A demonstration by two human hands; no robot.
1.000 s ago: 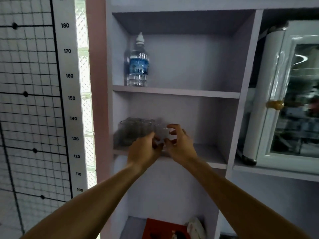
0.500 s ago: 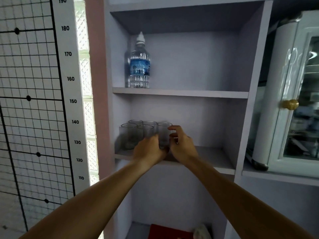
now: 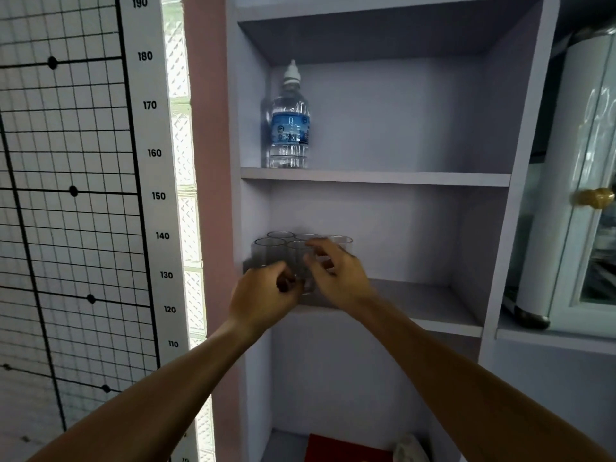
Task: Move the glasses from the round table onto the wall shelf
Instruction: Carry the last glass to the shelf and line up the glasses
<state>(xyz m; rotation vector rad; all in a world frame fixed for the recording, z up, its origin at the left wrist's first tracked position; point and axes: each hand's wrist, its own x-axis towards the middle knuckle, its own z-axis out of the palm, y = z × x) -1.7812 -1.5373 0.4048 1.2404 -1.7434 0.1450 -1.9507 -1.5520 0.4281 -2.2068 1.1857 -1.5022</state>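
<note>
We are hovering both hands, left hand curled, right hand loosened, before upright glasses mid-frame; grasp unclear.

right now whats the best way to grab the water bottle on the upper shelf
Grip the water bottle around its labelled middle, coming from the front and its right. It stands upright in the left corner of the upper shelf, close to the side wall, so only those sides are open. The body is round, so fingers wrap it easily.

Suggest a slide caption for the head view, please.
Both hands arrange clear glasses on the middle wall shelf, below a water bottle.
</note>
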